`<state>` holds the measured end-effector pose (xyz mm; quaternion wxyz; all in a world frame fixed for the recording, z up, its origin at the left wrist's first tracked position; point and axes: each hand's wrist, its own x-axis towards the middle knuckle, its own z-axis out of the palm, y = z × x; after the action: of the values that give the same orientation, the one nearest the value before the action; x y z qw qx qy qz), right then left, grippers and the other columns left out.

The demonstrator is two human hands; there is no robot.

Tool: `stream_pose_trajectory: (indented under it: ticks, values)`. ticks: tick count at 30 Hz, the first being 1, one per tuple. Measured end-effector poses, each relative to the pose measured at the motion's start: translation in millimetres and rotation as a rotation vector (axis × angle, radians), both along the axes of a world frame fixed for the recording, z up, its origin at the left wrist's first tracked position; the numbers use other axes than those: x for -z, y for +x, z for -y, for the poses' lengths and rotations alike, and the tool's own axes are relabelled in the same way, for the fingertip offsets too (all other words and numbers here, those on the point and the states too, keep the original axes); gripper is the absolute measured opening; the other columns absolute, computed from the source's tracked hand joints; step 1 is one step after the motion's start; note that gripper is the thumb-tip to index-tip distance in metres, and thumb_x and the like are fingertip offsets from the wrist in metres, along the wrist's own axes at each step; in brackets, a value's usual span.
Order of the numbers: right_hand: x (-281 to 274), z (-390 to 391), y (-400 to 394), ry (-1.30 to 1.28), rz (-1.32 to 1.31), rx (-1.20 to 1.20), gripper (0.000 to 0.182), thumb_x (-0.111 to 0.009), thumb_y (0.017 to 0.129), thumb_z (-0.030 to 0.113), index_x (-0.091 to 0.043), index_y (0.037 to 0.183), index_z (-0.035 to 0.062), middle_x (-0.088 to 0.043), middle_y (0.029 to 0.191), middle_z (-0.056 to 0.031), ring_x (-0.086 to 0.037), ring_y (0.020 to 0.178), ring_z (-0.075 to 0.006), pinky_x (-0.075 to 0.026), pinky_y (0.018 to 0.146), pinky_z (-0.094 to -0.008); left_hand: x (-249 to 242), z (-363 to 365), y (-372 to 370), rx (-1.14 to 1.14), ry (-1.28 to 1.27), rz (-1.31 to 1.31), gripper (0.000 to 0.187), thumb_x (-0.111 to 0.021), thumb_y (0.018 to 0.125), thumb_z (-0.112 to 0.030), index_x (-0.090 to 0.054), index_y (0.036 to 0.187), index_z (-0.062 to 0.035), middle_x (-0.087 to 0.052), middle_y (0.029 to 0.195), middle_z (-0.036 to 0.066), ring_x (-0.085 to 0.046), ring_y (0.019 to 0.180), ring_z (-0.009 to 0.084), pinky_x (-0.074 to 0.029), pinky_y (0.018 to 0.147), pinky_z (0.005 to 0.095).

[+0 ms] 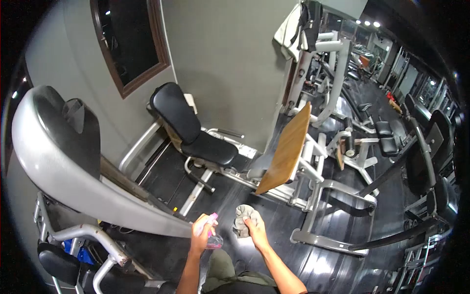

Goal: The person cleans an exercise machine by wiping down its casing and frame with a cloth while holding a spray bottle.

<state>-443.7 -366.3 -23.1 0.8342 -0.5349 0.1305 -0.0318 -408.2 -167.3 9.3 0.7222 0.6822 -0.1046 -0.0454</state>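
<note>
Near the bottom centre, my left hand (201, 232) is closed round the neck of a spray bottle (214, 241) with a pink top and a clear body. To its right, my right hand (254, 227) grips a crumpled grey-green cloth (242, 221), thumb on top. The two hands are apart, and neither the cloth nor the bottle touches a machine. Ahead of them is a leg press machine with a black padded seat (210, 148) and a tilted wooden foot plate (286, 152).
A large silver machine arm (41, 142) curves along the left. Metal bars (330, 239) of the leg press frame stand at the right. Clothing (299, 29) hangs high on a rack. More gym machines fill the right side, and a dark window (131, 44) is in the wall.
</note>
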Motion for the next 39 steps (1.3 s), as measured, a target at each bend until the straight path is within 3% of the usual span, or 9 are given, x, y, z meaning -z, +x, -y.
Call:
stream_pose_trajectory:
  ticks: [3,15,20,24,28,29,33,35,39]
  values:
    - [-17,10,10,-0.041,0.033,0.027,0.033,-0.056,0.100,0.013,-0.053,0.131,0.0028,-0.066,0.110,-0.0056,-0.064,0.090,-0.0113,-0.053,0.081,-0.0268,6,13,24,0.095,-0.003,0.023,0.027,-0.052,0.099,-0.012,-0.068,0.117,0.0005,-0.062,0.088,0.006,-0.055,0.060,0.0091,-0.043,0.056,0.0241]
    - [-33,95,157,-0.298,0.149,0.212,0.034,-0.058,0.098,0.011,-0.055,0.130,0.0021,-0.064,0.119,-0.0044,-0.060,0.107,-0.0122,-0.047,0.095,-0.0274,21,61,185,0.128,-0.045,-0.060,0.030,-0.053,0.096,-0.019,-0.070,0.110,0.0016,-0.063,0.085,0.006,-0.056,0.058,0.0096,-0.043,0.054,0.0247]
    - [-40,137,224,-0.133,0.064,0.371,0.032,-0.054,0.097,0.008,-0.056,0.128,0.0034,-0.065,0.112,-0.0053,-0.062,0.099,-0.0119,-0.051,0.090,-0.0285,10,78,268,0.191,-0.047,0.017,0.033,-0.052,0.097,-0.022,-0.070,0.110,0.0017,-0.062,0.086,0.006,-0.056,0.058,0.0112,-0.042,0.054,0.0256]
    - [-53,170,252,-0.219,0.076,0.543,0.033,-0.056,0.094,0.008,-0.059,0.126,0.0012,-0.064,0.118,-0.0078,-0.060,0.110,-0.0165,-0.045,0.099,-0.0310,5,98,321,0.261,0.008,0.030,0.034,-0.051,0.098,-0.024,-0.069,0.110,0.0025,-0.062,0.087,0.006,-0.056,0.060,0.0107,-0.043,0.056,0.0259]
    - [-52,210,264,-0.407,-0.001,0.673,0.041,-0.063,0.094,0.023,-0.059,0.126,-0.0014,-0.065,0.116,-0.0084,-0.058,0.104,-0.0160,-0.045,0.093,-0.0302,-8,126,358,0.406,0.028,0.032,0.033,-0.050,0.099,-0.020,-0.067,0.112,0.0040,-0.060,0.087,0.007,-0.056,0.061,0.0113,-0.043,0.058,0.0249]
    - [-51,215,263,-0.437,-0.152,0.778,0.044,-0.064,0.094,0.027,-0.059,0.124,-0.0047,-0.064,0.114,-0.0103,-0.059,0.102,-0.0168,-0.046,0.093,-0.0311,-7,135,365,0.437,0.010,0.032,0.032,-0.050,0.099,-0.020,-0.067,0.112,0.0040,-0.060,0.087,0.007,-0.056,0.061,0.0112,-0.043,0.058,0.0245]
    - [-53,238,266,-0.514,-0.246,0.827,0.061,-0.066,0.093,0.037,-0.054,0.130,-0.0105,-0.063,0.120,-0.0158,-0.057,0.109,-0.0219,-0.042,0.100,-0.0347,-7,168,394,0.571,0.027,0.083,0.032,-0.050,0.098,-0.017,-0.067,0.114,0.0044,-0.060,0.088,0.007,-0.055,0.061,0.0108,-0.043,0.057,0.0245]
    - [-71,239,277,-0.650,-0.278,0.863,0.039,-0.067,0.094,0.020,-0.057,0.125,-0.0021,-0.065,0.120,-0.0146,-0.060,0.109,-0.0220,-0.046,0.097,-0.0355,-13,186,407,0.664,0.008,0.033,0.031,-0.048,0.097,-0.012,-0.065,0.113,0.0072,-0.062,0.088,0.008,-0.056,0.062,0.0109,-0.044,0.059,0.0245]
    - [-63,258,302,-0.819,-0.107,0.867,0.036,-0.071,0.090,0.018,-0.059,0.122,0.0072,-0.068,0.114,-0.0171,-0.063,0.107,-0.0236,-0.047,0.096,-0.0360,-11,225,442,0.803,0.013,0.098,0.029,-0.051,0.099,-0.014,-0.066,0.115,0.0043,-0.064,0.090,0.010,-0.060,0.066,0.0134,-0.048,0.063,0.0268]
